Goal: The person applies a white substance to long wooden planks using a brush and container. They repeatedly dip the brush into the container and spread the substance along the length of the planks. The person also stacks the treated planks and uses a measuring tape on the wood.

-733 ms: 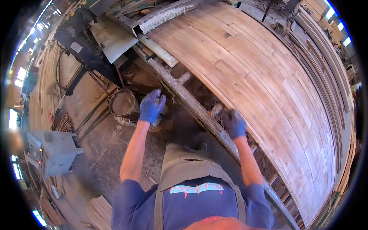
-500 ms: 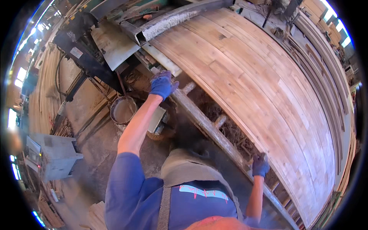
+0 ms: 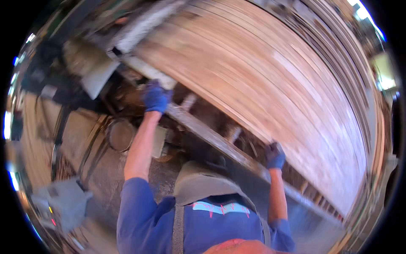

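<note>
A large panel of jointed wooden boards [image 3: 237, 72] lies at a slant across a metal frame. My right hand [image 3: 275, 155], in a blue, dark-fingered glove, is closed at the panel's near edge, with its fingertips on the wood. Farther left, my left hand [image 3: 155, 98], gloved in blue, is by the end of the frame's metal rail [image 3: 211, 135]. A pale strip [image 3: 152, 71] lies just beyond this hand. Motion smears its fingers, and I cannot make out whether they grip the rail or the strip.
A whitish, crusted metal beam [image 3: 144, 27] crosses the panel's far left end. Dark machinery [image 3: 50, 80] stands at left, with a round bucket [image 3: 121, 134] on the floor. A grey box [image 3: 63, 205] is at lower left. Long wooden strips [image 3: 338, 46] lie beyond the panel.
The view has turned and is blurred. In the picture, the panel, frame and both hands sit farther left. My right hand is also higher in the picture, still at the panel's edge.
</note>
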`<state>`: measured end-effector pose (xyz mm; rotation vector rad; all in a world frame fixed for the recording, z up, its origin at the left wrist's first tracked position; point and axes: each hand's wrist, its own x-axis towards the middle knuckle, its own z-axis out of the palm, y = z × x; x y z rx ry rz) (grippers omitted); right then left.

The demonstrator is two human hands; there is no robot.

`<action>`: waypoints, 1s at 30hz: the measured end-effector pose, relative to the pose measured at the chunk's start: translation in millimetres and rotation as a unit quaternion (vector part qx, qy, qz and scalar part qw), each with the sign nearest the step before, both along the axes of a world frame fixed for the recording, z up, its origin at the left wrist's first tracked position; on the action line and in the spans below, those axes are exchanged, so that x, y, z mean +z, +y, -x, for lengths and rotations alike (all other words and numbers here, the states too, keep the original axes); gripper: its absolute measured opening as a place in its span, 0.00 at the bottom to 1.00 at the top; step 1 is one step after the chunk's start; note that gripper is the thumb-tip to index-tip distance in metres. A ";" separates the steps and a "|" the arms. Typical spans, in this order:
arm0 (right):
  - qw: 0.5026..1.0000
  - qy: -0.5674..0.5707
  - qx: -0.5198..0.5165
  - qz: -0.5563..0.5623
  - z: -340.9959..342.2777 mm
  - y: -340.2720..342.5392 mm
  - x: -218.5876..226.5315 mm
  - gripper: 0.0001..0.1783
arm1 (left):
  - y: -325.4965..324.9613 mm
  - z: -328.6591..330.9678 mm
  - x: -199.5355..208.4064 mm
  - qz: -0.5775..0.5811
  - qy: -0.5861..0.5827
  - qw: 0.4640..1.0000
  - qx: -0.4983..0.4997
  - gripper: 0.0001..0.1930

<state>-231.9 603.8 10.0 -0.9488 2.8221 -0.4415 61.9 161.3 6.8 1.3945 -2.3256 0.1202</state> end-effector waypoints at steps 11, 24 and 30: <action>0.996 0.033 0.056 0.061 -31.5 -102.6 -13.7 0.13 | -4.5 8.8 -22.0 0.045 -0.033 0.998 -0.034 0.25; 0.993 0.084 -0.077 0.026 -12.3 81.3 24.9 0.06 | -1.6 1.3 -12.8 -0.092 -0.104 0.990 -0.007 0.28; 0.976 0.138 -0.146 -0.085 40.5 159.7 14.7 0.10 | 5.9 13.3 -8.0 -0.119 -0.125 0.985 -0.022 0.29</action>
